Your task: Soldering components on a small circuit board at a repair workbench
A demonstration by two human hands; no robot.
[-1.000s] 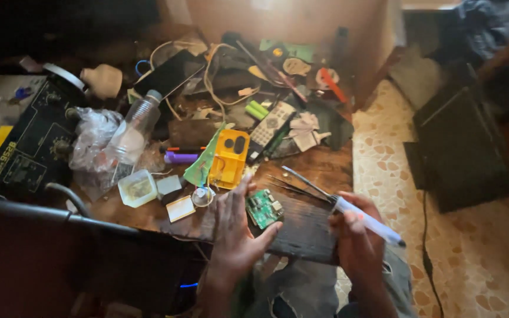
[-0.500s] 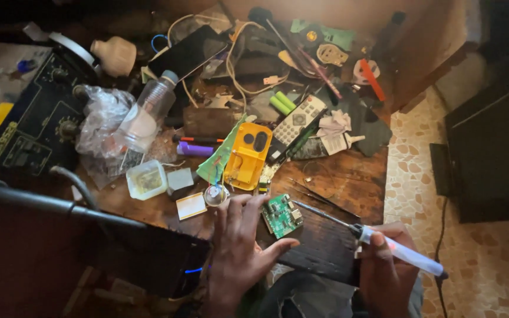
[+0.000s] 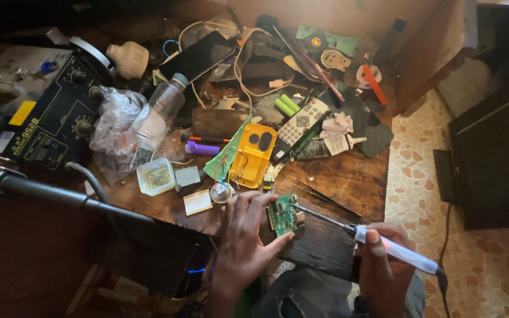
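The left hand (image 3: 244, 241) now lies flat over the near edge of the wooden table (image 3: 349, 182), fingers spread, with the thumb and forefinger pinning the small green circuit board (image 3: 282, 213) at its lower and left edges. A second ago that hand was only reaching in beside the board; now it holds it steady. The right hand (image 3: 384, 265), at four o'clock from the board, is closed in a fist around the white handle of the soldering iron (image 3: 378, 238), thumb laid along the top. The iron's tip, held higher and well to the right before, has come down to touch the board's right edge at three o'clock. So the board is braced and the tip is on it. At twelve o'clock from the board stands a yellow plastic case (image 3: 253, 154); tweezers (image 3: 319, 193) lie at two o'clock.
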